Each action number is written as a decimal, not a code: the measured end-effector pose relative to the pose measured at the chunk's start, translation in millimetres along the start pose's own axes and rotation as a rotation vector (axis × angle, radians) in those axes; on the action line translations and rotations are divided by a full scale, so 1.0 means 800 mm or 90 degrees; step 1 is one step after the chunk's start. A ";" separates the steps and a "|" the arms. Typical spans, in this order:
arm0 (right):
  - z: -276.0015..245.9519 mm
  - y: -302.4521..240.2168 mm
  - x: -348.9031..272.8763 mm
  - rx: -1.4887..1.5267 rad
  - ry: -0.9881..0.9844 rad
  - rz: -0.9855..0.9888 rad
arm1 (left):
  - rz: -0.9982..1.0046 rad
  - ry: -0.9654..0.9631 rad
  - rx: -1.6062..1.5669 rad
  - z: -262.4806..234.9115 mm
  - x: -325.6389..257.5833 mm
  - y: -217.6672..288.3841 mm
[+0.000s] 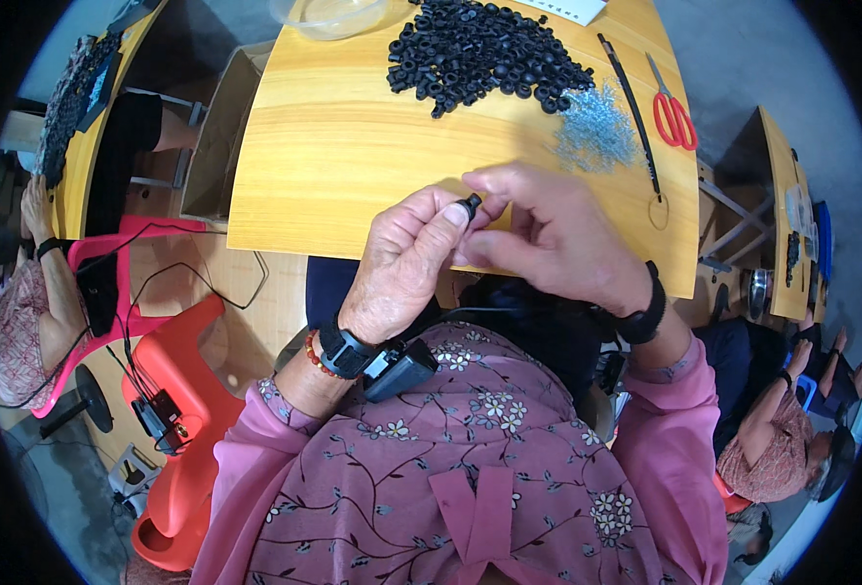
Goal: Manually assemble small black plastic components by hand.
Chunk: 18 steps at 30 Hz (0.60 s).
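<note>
The person's left hand (pixel 406 258) and right hand (pixel 548 239) are meeting just over the near edge of the yellow wooden table (pixel 333 156), fingertips of both pinching narrowly on one small black rubber ring (pixel 469 205). A heap of black rings (pixel 479 49) is lying at the table's far side, with a pile of small silvery parts (pixel 596 132) just beside it. Red-handled scissors (pixel 672 112) are resting near the right edge, a white rectangular label (pixel 572 10) at the far edge, and an open brown cardboard box (pixel 218 132) is standing left of the table.
</note>
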State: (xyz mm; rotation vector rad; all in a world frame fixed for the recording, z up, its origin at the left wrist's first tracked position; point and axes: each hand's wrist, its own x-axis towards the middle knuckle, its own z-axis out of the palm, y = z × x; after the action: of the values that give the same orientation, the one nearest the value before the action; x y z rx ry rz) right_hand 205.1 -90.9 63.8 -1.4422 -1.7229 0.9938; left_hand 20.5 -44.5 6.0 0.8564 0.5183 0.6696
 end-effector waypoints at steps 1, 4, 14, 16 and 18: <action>-0.004 0.004 -0.004 0.063 0.012 0.033 | -0.010 -0.024 0.003 -0.004 -0.001 -0.001; -0.007 0.005 -0.002 0.197 0.033 0.062 | -0.003 -0.036 0.039 -0.003 -0.004 -0.003; -0.003 0.005 0.014 0.236 0.009 0.005 | -0.006 -0.004 0.109 0.000 -0.006 0.000; 0.004 0.002 0.013 0.241 0.028 -0.006 | 0.001 0.000 0.106 0.001 -0.006 0.000; 0.008 0.000 0.011 0.218 0.047 -0.028 | -0.003 0.003 0.111 0.002 -0.007 0.002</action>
State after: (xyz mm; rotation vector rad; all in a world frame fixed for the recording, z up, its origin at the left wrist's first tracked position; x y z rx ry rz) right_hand 197.9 -83.0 60.9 -1.1984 -1.4423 1.1337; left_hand 17.3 -48.9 8.9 1.0172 0.5888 0.6277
